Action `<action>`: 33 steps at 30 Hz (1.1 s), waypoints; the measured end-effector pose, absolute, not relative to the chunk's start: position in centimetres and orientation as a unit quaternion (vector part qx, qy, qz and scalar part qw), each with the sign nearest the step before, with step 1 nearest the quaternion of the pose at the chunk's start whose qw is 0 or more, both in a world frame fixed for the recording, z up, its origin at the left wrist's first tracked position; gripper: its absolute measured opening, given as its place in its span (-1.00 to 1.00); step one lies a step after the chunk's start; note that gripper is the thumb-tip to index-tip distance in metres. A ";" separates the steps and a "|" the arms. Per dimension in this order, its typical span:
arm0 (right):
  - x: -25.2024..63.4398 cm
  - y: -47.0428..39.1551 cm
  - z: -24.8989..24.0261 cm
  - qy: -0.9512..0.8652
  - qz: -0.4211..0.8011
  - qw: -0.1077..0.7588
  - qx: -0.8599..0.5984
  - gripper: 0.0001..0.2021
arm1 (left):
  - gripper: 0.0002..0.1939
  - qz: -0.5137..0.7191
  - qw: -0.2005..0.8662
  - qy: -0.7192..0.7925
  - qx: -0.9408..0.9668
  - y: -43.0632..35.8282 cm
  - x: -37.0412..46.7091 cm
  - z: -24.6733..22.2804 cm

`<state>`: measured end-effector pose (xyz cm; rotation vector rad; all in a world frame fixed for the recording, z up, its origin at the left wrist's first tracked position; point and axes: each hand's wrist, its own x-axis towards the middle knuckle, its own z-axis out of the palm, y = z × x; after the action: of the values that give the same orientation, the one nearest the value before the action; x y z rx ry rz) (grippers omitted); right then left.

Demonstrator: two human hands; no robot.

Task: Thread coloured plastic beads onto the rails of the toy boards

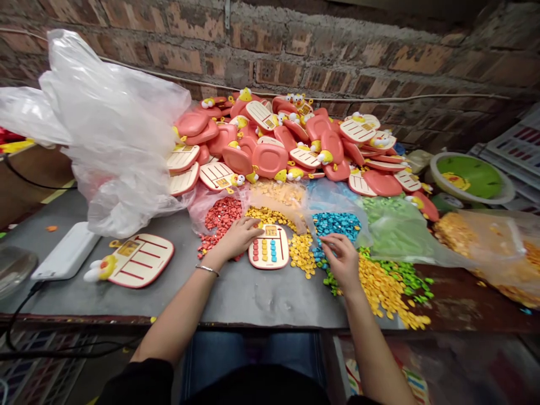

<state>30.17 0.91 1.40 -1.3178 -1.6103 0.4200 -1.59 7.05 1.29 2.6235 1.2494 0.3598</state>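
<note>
A small cream toy board with a red rim lies on the grey table, bearing columns of red, yellow and blue pieces. At its upper left edge, my left hand has bent fingers gripping the board's corner. Loose red pieces lie beside that hand. My right hand hovers at the near edge of the blue pieces, thumb and fingertips pinched together. Whatever they hold is too small to make out. Between the board and my right hand is a heap of yellow pieces.
Red-backed toy boards are piled against the brick wall. Another board lies left, near a white power bank and a big plastic bag. Green pieces and yellow discs spread right, below a green bowl.
</note>
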 end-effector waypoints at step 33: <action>33.4 -6.0 -1.3 -0.793 0.098 0.213 -0.563 -0.83 | 0.03 0.066 0.145 0.417 0.895 5.8 -1.1 1.7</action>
<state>33.41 -6.02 -1.30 -1.5625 -2.2003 0.2729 -1.12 5.80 1.73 2.5772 1.2014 0.1912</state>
